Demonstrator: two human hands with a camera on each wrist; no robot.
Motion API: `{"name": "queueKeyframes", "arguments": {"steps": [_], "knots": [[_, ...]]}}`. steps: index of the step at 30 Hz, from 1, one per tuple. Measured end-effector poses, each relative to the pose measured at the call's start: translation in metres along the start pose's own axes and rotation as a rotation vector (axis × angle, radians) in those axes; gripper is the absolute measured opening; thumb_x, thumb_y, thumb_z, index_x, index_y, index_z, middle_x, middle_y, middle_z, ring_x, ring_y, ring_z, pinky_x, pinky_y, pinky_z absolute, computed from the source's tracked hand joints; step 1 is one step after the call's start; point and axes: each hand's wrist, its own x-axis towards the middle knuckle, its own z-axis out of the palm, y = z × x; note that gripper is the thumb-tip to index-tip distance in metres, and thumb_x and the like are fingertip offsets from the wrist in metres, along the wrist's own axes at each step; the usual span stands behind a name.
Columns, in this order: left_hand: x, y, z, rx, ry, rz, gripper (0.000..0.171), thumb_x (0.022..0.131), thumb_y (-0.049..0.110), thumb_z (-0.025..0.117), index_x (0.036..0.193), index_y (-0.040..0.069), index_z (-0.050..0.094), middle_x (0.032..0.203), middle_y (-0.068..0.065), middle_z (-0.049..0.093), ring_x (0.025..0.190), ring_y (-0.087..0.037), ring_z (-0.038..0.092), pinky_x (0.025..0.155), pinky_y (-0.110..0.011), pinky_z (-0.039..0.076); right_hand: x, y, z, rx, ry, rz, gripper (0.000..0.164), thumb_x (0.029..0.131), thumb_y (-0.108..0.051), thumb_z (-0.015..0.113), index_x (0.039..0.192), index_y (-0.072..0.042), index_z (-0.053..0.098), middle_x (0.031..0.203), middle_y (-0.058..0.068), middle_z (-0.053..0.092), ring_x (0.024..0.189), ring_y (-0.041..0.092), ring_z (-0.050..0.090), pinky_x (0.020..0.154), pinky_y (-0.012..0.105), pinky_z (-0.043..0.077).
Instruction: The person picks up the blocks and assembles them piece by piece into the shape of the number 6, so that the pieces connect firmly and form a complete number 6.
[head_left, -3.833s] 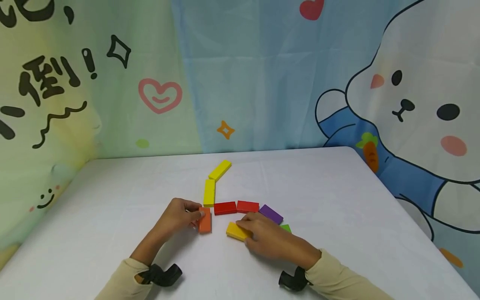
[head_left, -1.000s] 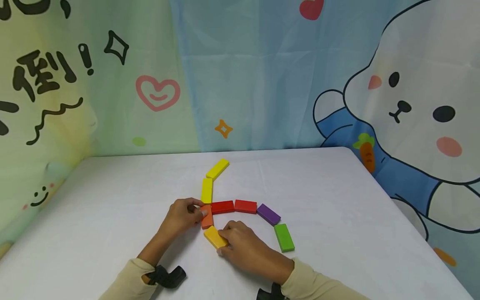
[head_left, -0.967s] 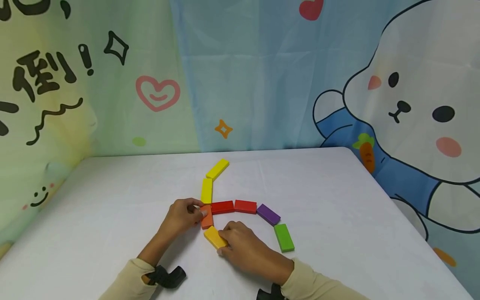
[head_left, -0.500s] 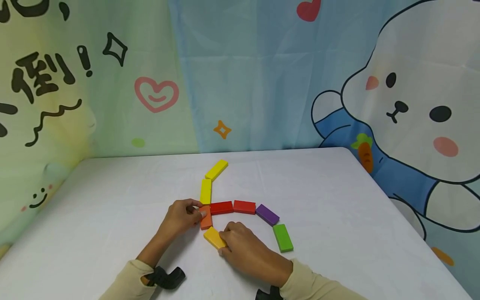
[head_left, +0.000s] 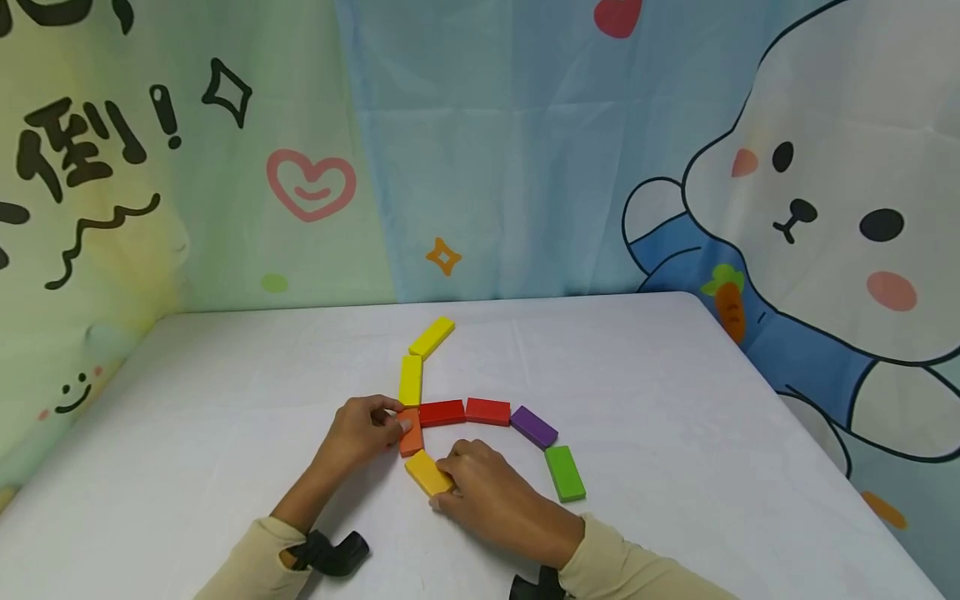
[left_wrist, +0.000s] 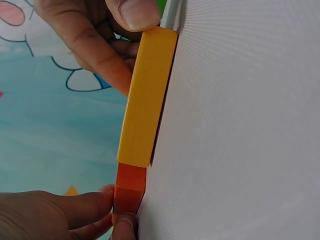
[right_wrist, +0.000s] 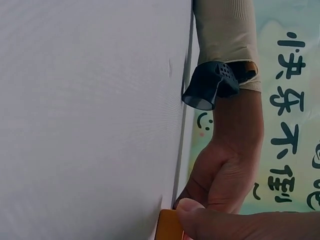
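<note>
My left hand [head_left: 363, 429] pinches an orange block [head_left: 412, 435] lying flat at the left of a curved line of blocks. The right hand [head_left: 495, 500] grips an amber-yellow block [head_left: 427, 472] by its right side, thumb at the near end. That block slants away from the orange one, their ends meeting in the left wrist view, where the amber-yellow block [left_wrist: 147, 100] runs along the white surface. Behind the orange block are a yellow block [head_left: 411, 381] and a red block [head_left: 442, 413], close against it. Only a corner of the amber-yellow block [right_wrist: 169, 225] shows in the right wrist view.
Another yellow block [head_left: 432, 337] angles off at the far end. To the right, a second red block [head_left: 488, 412], a purple block [head_left: 535, 427] and a green block [head_left: 566, 473] curve toward the front. A printed cloth backdrop [head_left: 480, 167] stands behind the white table [head_left: 675, 417].
Since the earliest frame, my right hand has brought the amber-yellow block left to the orange block's near end. The orange block has moved up against the red one. Both hands stay nearly still over the last second.
</note>
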Motion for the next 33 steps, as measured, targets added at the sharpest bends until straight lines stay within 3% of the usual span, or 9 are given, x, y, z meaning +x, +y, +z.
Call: {"name": "queueKeyframes", "arguments": {"steps": [7, 14, 22, 25, 28, 31, 33], "knots": [[0.000, 0.000, -0.001, 0.004, 0.003, 0.002, 0.026, 0.084, 0.005, 0.072, 0.109, 0.000, 0.068, 0.075, -0.004, 0.061, 0.063, -0.017, 0.055, 0.058, -0.026, 0.051, 0.002, 0.001, -0.001, 0.051, -0.021, 0.053, 0.049, 0.086, -0.038, 0.074, 0.120, -0.004, 0.069, 0.089, -0.004, 0.057, 0.080, 0.008, 0.047, 0.069, 0.020, 0.047], [0.000, 0.001, -0.003, -0.015, -0.018, -0.007, 0.026, 0.084, 0.006, 0.072, 0.110, 0.001, 0.068, 0.076, -0.005, 0.061, 0.063, -0.018, 0.055, 0.057, -0.026, 0.050, -0.001, 0.015, -0.012, 0.077, -0.049, 0.061, 0.045, 0.095, -0.037, 0.063, 0.127, -0.005, 0.065, 0.108, -0.001, 0.064, 0.096, 0.009, 0.057, 0.088, 0.029, 0.052], [-0.005, 0.002, -0.007, -0.034, 0.009, 0.017, 0.028, 0.087, 0.011, 0.073, 0.112, 0.000, 0.067, 0.080, -0.005, 0.065, 0.064, -0.017, 0.059, 0.058, -0.026, 0.054, -0.022, 0.049, -0.035, 0.167, -0.028, -0.124, 0.038, 0.097, -0.029, 0.061, 0.129, -0.009, 0.064, 0.117, -0.003, 0.063, 0.103, 0.008, 0.058, 0.089, 0.028, 0.052], [-0.009, 0.001, -0.010, -0.009, 0.049, 0.086, 0.023, 0.088, 0.010, 0.072, 0.108, 0.000, 0.070, 0.082, -0.004, 0.066, 0.067, -0.015, 0.061, 0.057, -0.026, 0.053, -0.031, 0.062, -0.040, 0.164, 0.027, -0.171, 0.035, 0.096, -0.024, 0.064, 0.128, -0.009, 0.065, 0.120, -0.003, 0.062, 0.109, 0.010, 0.057, 0.092, 0.030, 0.051], [-0.015, 0.000, -0.012, 0.045, 0.097, 0.203, 0.019, 0.089, 0.009, 0.071, 0.106, 0.000, 0.072, 0.089, -0.004, 0.070, 0.074, -0.015, 0.062, 0.061, -0.027, 0.055, -0.039, 0.074, -0.044, 0.168, 0.094, -0.191, 0.034, 0.094, -0.018, 0.067, 0.126, -0.008, 0.066, 0.118, -0.002, 0.063, 0.109, 0.013, 0.058, 0.093, 0.033, 0.051], [-0.022, 0.002, -0.013, 0.116, 0.126, 0.328, 0.020, 0.089, 0.008, 0.071, 0.108, 0.001, 0.074, 0.099, -0.005, 0.072, 0.087, -0.018, 0.065, 0.071, -0.030, 0.058, -0.046, 0.084, -0.046, 0.170, 0.137, -0.186, 0.032, 0.094, -0.015, 0.066, 0.125, -0.008, 0.067, 0.118, -0.002, 0.062, 0.110, 0.015, 0.057, 0.093, 0.036, 0.051], [-0.026, 0.004, -0.013, 0.143, 0.103, 0.398, 0.023, 0.088, 0.008, 0.073, 0.110, 0.002, 0.073, 0.105, -0.005, 0.072, 0.098, -0.021, 0.066, 0.080, -0.034, 0.057, -0.051, 0.090, -0.047, 0.165, 0.156, -0.192, 0.031, 0.094, -0.014, 0.065, 0.124, -0.007, 0.068, 0.119, -0.001, 0.062, 0.112, 0.016, 0.056, 0.093, 0.038, 0.051]]}}
